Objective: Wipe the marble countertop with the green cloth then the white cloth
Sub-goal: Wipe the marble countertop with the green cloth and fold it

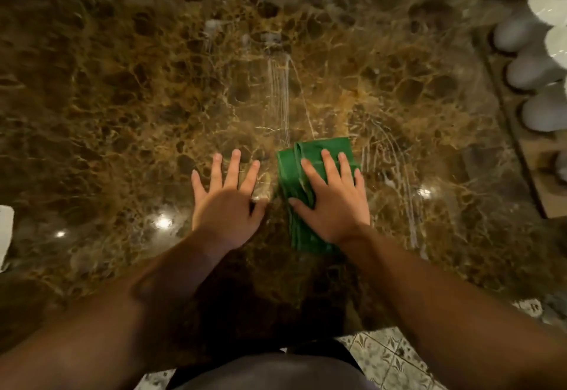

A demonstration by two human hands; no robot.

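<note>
A folded green cloth (293, 172) lies flat on the brown marble countertop (129, 89), just right of centre. My right hand (333, 198) presses down on it with fingers spread, covering its right half. My left hand (228, 196) rests palm-down on the bare marble right beside the cloth, fingers apart, holding nothing. Wet streaks run across the marble beyond the cloth and to its right. A white cloth (5, 233) shows only as a sliver at the left edge of the view.
Along the right side a wooden tray (540, 172) holds several white rounded objects (532, 69). White petals (549, 6) hang at the top right. The counter's front edge is near my body, with patterned floor tiles (395, 362) below.
</note>
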